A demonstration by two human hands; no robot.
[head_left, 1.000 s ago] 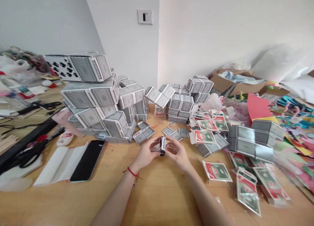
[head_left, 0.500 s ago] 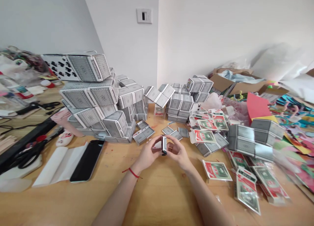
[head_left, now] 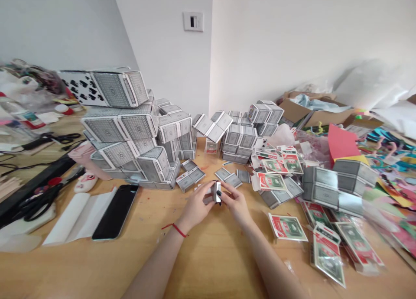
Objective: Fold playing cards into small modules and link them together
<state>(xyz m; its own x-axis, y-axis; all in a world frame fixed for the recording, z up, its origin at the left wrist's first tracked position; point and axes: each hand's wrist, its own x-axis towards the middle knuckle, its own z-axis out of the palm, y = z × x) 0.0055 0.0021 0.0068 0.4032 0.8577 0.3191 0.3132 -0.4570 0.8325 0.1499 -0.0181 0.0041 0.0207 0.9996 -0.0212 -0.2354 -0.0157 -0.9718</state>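
Between my two hands, just above the wooden table, is a small piece of folded playing cards, held on edge. My left hand, with a red string at its wrist, closes its fingers around the left side. From the right, my right hand pinches the same piece, a dark-nailed finger against its face. Just beyond my hands lie flat linked cards and another linked group. A large stepped structure of folded grey-backed cards rises at the left.
Smaller card blocks stand at the back. Red and green card boxes lie to the right near more folded cards. A black phone, white paper and black scissors are on the left. A cardboard box sits back right.
The held card piece has turned slightly between my hands. My right fingers have moved in onto its face, where earlier they curved around its side.
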